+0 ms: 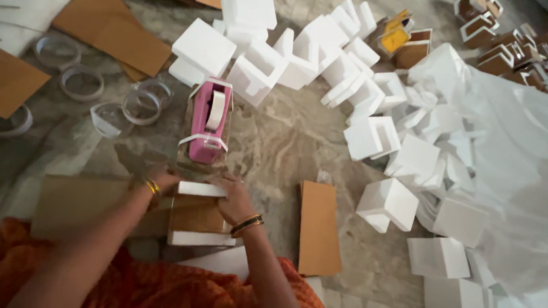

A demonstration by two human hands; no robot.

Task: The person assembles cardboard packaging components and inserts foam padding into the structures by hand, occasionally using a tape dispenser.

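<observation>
My left hand and my right hand grip the two sides of a small box made of brown cardboard capped by white foam pieces at front and back. It sits on the floor just in front of my orange-clad lap. Directly beyond it stands a pink tape dispenser with a clear tape roll, its near end almost touching the box. Both wrists wear gold bangles.
A heap of white foam blocks spreads from the top centre down the right side, beside a large white plastic sheet. Flat cardboard pieces lie right of the box and at upper left. Empty clear tape rings lie on the left.
</observation>
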